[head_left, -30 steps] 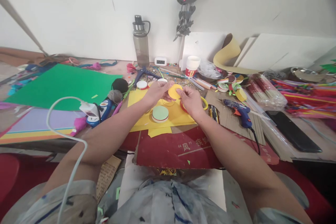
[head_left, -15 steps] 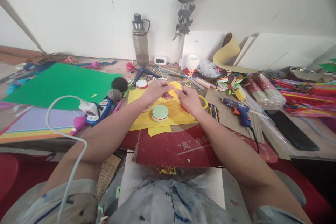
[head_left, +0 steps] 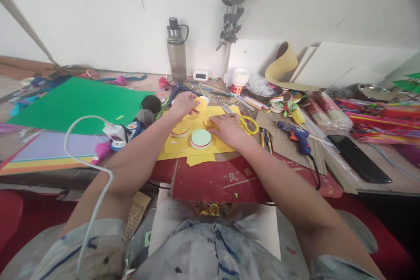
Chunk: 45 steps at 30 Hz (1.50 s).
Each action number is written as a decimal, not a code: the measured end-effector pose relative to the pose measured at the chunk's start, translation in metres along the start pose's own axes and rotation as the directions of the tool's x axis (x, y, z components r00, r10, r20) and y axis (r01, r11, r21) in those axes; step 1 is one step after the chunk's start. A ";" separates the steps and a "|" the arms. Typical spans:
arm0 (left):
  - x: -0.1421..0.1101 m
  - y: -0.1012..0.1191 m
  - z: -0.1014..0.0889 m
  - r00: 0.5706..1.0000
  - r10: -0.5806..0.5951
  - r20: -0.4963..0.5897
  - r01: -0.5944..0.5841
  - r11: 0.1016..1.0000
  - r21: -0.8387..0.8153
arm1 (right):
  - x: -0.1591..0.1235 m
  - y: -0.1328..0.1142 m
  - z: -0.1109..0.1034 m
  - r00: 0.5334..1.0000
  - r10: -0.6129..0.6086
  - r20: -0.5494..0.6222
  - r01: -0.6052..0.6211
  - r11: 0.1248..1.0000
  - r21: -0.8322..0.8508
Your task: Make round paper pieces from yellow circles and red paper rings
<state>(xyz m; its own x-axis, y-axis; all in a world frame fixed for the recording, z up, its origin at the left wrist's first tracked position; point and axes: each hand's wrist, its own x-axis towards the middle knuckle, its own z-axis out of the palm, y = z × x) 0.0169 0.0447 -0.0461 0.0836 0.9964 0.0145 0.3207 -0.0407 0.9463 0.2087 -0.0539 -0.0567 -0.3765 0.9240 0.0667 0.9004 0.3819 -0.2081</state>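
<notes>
My left hand [head_left: 185, 104] pinches a thin yellow paper disc [head_left: 201, 104], held up above the yellow sheet [head_left: 226, 144]. Lower and to the right, my right hand [head_left: 227, 129] has its fingers and thumb around the edge of a yellow-topped round piece [head_left: 208, 122], which is partly hidden. A pale green-topped round piece [head_left: 201, 138] with a white side and red line lies just in front. Another yellow-topped round piece [head_left: 180, 130] is left of it. Yellow-handled scissors [head_left: 249, 126] lie beyond my right hand.
A utility knife [head_left: 266, 139] and a blue glue gun [head_left: 297, 136] lie to the right, near a black phone [head_left: 359, 157]. A bottle [head_left: 177, 54] and paper cups [head_left: 240, 82] stand at the back. A white cable [head_left: 98, 201] hangs by my left arm.
My hands have moved apart. The left has carried the yellow disc left; the right has let go of it and come down to the yellow-topped round piece, uncovering the scissors.
</notes>
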 end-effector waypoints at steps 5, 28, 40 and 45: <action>-0.001 0.000 -0.001 0.996 -0.037 0.079 0.023 0.984 0.175 | 0.001 -0.007 -0.004 0.999 -0.037 0.033 0.043 0.980 -0.196; -0.041 0.019 0.032 0.923 0.227 0.309 -0.182 0.969 -0.170 | 0.011 0.031 0.003 0.867 0.359 -0.346 0.085 0.578 0.812; -0.042 0.021 0.033 0.947 0.195 0.257 -0.123 0.955 -0.270 | 0.013 0.034 0.005 0.872 0.354 -0.338 0.090 0.563 0.821; -0.040 0.020 0.033 0.942 0.181 0.284 -0.098 0.955 -0.281 | 0.019 0.032 0.009 0.852 0.391 -0.349 0.086 0.553 0.828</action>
<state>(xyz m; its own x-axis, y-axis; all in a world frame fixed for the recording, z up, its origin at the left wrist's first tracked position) 0.0517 0.0017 -0.0381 0.4043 0.9099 0.0930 0.0327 -0.1160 0.9927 0.2282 -0.0245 -0.0708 0.1072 0.9426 0.3164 0.2855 0.2756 -0.9179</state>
